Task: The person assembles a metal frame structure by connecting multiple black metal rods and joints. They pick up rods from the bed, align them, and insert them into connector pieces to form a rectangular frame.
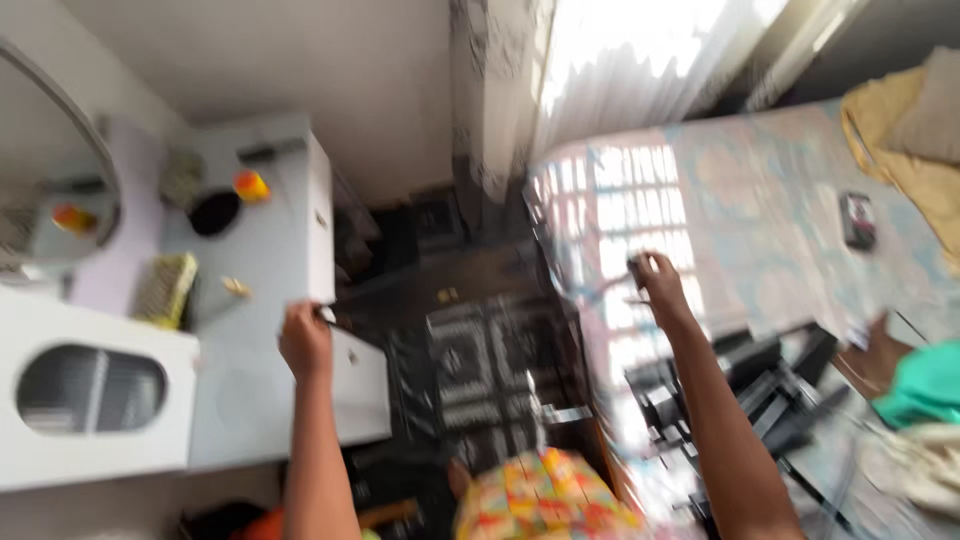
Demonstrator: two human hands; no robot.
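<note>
The whole view is blurred by motion. My right hand (655, 282) is raised and closed on the near edge of a pale patterned sheet (760, 200) that covers the bed. My left hand (305, 338) is a closed fist by the front corner of a white dresser (290, 250). A small pale bit shows at its fingertips, too blurred to name. Both forearms reach up from the bottom of the view.
On the dresser are a round mirror (50, 170), an orange-yellow ball (250, 186), a dark bowl (214, 212) and a yellow brush (166, 288). A dark patterned rug (480, 360) lies between dresser and bed. A small dark device (858, 220) lies on the bed, with cloths (925, 385) at the right.
</note>
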